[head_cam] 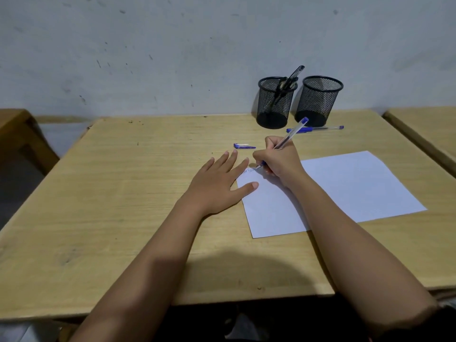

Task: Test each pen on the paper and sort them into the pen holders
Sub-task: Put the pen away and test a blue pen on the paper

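Note:
My right hand (278, 157) grips a clear pen with blue ends (293, 132), its tip touching the top left corner of the white paper (345, 186), where some scribbles show. My left hand (219, 181) lies flat with straight fingers, holding down the paper's left edge. A blue pen cap (244, 146) lies on the table just beyond my left fingers. Another blue pen (314, 129) lies in front of the two black mesh pen holders. The left holder (275, 104) has dark pens in it; no pens show in the right holder (318, 101).
The wooden table (123, 193) stands against a scuffed pale wall. A second table (424, 129) stands close at the right, and another piece of wooden furniture (17, 134) is at the far left.

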The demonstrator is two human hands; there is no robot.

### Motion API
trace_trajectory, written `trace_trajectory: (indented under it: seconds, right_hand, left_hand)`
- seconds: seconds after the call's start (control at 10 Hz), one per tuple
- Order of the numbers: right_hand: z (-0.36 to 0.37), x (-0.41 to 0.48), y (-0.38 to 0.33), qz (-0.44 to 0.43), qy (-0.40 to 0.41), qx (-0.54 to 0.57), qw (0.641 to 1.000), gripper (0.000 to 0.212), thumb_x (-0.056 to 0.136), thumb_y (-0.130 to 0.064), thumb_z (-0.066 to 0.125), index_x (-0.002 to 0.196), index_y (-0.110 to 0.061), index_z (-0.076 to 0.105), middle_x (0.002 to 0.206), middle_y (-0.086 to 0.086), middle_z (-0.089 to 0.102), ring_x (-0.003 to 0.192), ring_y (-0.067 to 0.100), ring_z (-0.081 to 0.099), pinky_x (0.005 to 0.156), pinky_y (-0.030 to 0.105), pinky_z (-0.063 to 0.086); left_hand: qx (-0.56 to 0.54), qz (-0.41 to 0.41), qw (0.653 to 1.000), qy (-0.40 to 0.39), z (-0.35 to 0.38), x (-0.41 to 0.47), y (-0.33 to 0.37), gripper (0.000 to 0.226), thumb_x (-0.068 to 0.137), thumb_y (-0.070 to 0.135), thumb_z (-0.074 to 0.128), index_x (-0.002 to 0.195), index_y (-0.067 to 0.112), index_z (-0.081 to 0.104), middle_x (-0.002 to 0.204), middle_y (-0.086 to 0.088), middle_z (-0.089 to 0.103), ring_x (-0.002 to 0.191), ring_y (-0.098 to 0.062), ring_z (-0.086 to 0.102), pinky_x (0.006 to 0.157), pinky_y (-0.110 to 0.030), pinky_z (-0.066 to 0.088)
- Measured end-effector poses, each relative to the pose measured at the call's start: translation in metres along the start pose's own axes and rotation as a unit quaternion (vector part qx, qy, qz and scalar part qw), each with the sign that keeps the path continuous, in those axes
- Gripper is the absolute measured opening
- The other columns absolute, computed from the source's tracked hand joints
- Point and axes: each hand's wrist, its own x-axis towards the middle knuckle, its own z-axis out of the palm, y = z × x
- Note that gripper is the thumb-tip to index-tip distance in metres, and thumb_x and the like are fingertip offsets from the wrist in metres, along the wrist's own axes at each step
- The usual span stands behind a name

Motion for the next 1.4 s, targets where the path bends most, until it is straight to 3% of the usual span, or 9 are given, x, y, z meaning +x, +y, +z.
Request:
trace_trajectory:
  seconds: [0.1,0.2,0.4,0.9,1.1,1.2,1.4]
  right_hand:
    - [-0.0002,-0.0005,0.0014,-0.004,0.006,0.013,1.0,0.039,0.064,0.007,0.058,0.051,-0.014,0.029,0.056,0.009,0.031,0.042,0.013,0.028,0.039,0.017,0.028]
    - [-0.0018,-0.0013,0.0001,-0.01,-0.016,0.012,1.0,0.022,0.062,0.011,0.056,0.057,-0.004,0.041,0.056,0.011,0.028,0.04,0.013,0.027,0.039,0.017,0.027]
    - [-0.0009,0.0013,0.0015,-0.007,0.006,-0.01,1.0,0.034,0.063,0.006,0.059,0.052,-0.012,0.032,0.055,0.008,0.03,0.044,0.015,0.03,0.04,0.018,0.03]
    - [-0.0024,0.0011,0.0023,-0.019,0.013,-0.02,1.0,0.022,0.06,0.006,0.058,0.057,-0.007,0.041,0.057,0.009,0.025,0.051,0.017,0.029,0.047,0.024,0.027]
    - [-0.0013,0.0013,0.0025,-0.016,0.043,-0.029,0.999,0.029,0.062,0.003,0.058,0.056,-0.008,0.032,0.058,0.004,0.024,0.059,0.02,0.028,0.053,0.024,0.024]
    - [-0.0021,-0.0001,0.0016,-0.022,0.027,-0.036,0.999,0.025,0.06,0.003,0.058,0.057,-0.009,0.037,0.06,0.009,0.022,0.062,0.023,0.026,0.053,0.028,0.022]
    - [-0.0033,-0.0011,0.0002,-0.013,0.026,-0.031,0.999,0.023,0.061,0.004,0.058,0.058,-0.009,0.039,0.059,0.009,0.024,0.063,0.023,0.029,0.057,0.031,0.026]
  left_hand:
    - [-0.004,0.001,1.0,-0.001,0.0001,-0.0002,0.0,0.066,0.09,0.065,0.024,0.148,0.038,0.005,0.159,0.007,-0.007,0.145,-0.007,-0.011,0.119,-0.033,-0.005]
    - [-0.001,0.0,1.0,0.001,0.0007,-0.0006,0.0002,0.066,0.09,0.065,0.024,0.148,0.038,0.006,0.159,0.007,-0.006,0.145,-0.007,-0.01,0.119,-0.034,-0.004]
    - [-0.001,0.0,1.0,-0.001,-0.0003,0.0,0.0007,0.066,0.09,0.064,0.024,0.148,0.038,0.005,0.159,0.007,-0.006,0.145,-0.007,-0.01,0.119,-0.034,-0.005]
    - [-0.007,-0.002,1.0,-0.003,-0.0004,-0.0005,0.0013,0.065,0.09,0.064,0.024,0.148,0.039,0.005,0.159,0.008,-0.007,0.145,-0.006,-0.01,0.119,-0.033,-0.004]
    - [-0.009,-0.002,1.0,-0.003,-0.0002,-0.0003,0.0011,0.065,0.09,0.064,0.024,0.148,0.038,0.006,0.159,0.008,-0.007,0.145,-0.006,-0.01,0.119,-0.034,-0.004]
    - [-0.012,0.0,1.0,0.0,0.0002,-0.0004,0.0006,0.065,0.09,0.064,0.024,0.148,0.039,0.006,0.159,0.008,-0.007,0.145,-0.007,-0.01,0.12,-0.034,-0.004]
    - [-0.02,0.003,1.0,0.011,0.0007,0.0004,-0.0003,0.065,0.09,0.064,0.027,0.147,0.039,0.008,0.159,0.009,-0.005,0.145,-0.006,-0.008,0.119,-0.033,-0.003]
